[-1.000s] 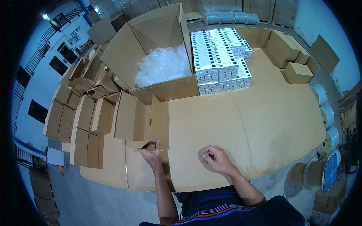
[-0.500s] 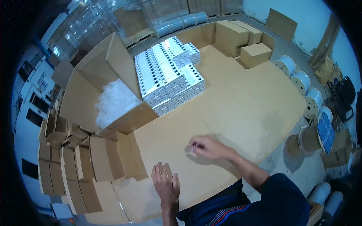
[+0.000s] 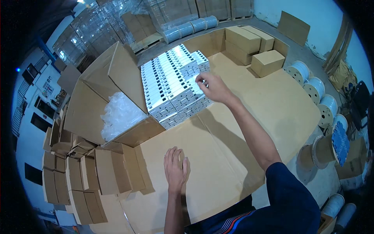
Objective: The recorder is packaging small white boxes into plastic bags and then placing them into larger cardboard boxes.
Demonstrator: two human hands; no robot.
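My right hand (image 3: 212, 87) reaches far forward over a stack of white flat boxes (image 3: 171, 87) on a cardboard-covered table (image 3: 272, 105). Its fingers curl at the stack's right edge and touch the top boxes; whether they grip one is unclear. My left hand (image 3: 176, 168) rests flat, palm down, fingers slightly spread, on the cardboard near the table's front edge and holds nothing. Left of the stack stands a large open carton (image 3: 93, 105) with clear plastic bags (image 3: 120, 115) inside.
Flattened small cartons (image 3: 83, 179) lie in rows at the lower left. Closed brown boxes (image 3: 253, 48) sit at the table's far side. White cable spools (image 3: 315, 87) line the floor on the right. Wrapped pallets (image 3: 117, 19) stand behind.
My right hand has stretched from near the table's front to the stack of white boxes. My left hand has settled flat on the cardboard. The view has swung left to right.
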